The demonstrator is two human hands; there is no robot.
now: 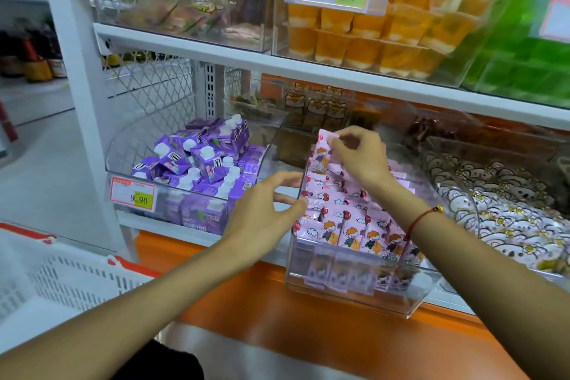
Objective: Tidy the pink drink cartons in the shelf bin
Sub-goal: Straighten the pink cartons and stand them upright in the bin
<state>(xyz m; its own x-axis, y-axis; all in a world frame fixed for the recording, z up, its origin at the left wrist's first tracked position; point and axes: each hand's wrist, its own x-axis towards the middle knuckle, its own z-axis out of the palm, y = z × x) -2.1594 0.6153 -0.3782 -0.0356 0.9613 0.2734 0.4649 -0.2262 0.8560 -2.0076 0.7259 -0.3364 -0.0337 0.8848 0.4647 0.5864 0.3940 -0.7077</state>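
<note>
starting at the left, your left hand [262, 210] has its fingers spread and fairly straight, tips touching the left wall of the clear bin [354, 293] near the front rows; it grips nothing. your right hand [359, 154] pinches the top edge of 1 pink carton [320, 153] between thumb and fingertips, at the back left of the bin.

that lifted carton stands nearly upright, long axis vertical with a slight lean to the left, printed face toward you. the other pink cartons [348, 231] sit in overlapping rows inside the bin, tops leaning back, faces forward.

judging from this, the pinch is thin and high, so the carton could swing or slip and drop across the rows, knocking them out of line. pressing the left wall harder could slide the bin, whose front overhangs the orange shelf edge [246, 284]. lowering the carton crookedly would wedge it against the wall, and it could spill toward the purple cartons [200, 160] in the next bin.
</note>
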